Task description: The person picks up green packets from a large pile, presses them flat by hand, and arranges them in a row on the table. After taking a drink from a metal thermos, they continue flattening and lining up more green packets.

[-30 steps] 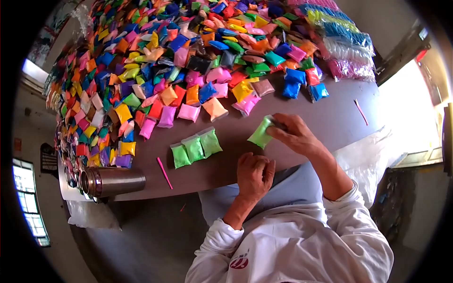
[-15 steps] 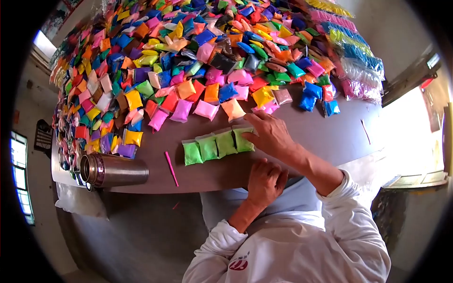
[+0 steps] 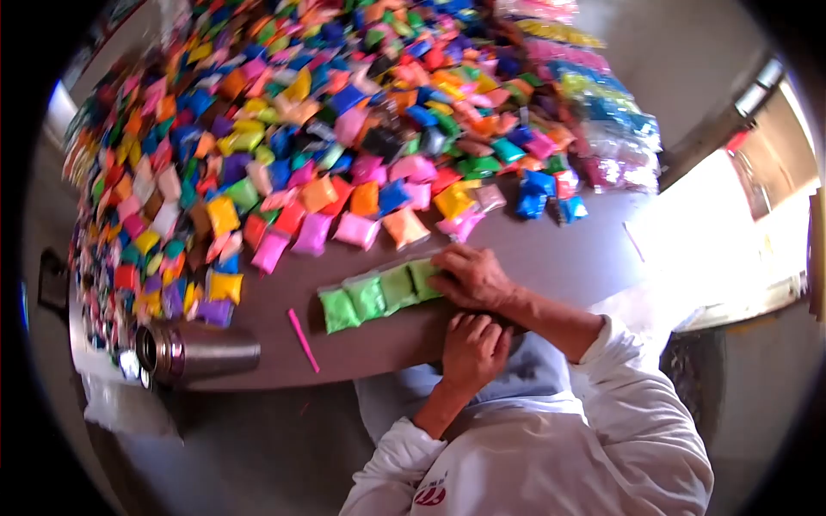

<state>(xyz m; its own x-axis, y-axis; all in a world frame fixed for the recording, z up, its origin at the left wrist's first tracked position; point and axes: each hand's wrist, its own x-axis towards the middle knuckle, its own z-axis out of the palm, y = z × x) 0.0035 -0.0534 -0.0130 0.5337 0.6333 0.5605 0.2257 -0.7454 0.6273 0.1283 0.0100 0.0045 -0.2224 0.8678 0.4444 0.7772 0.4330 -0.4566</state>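
A joined strip of light green packets lies on the brown table, slanting up to the right. Over its right end is my right hand, with the thumb and fingers curled around the edge of the last packet and partly covering it. Below it, at the table's front edge, my left hand rests in a loose fist, apart from the strip. Nothing shows in its fingers, though the palm side is hidden.
A big heap of colourful packets covers the table's far side. Clear bags of coloured pieces stack at the right back. A steel flask lies at the front left, near a pink stick. A thin stick lies at right.
My right hand has come down from above the strip's right end and closed on it. The left hand keeps its loose fist. The whole view has shifted.
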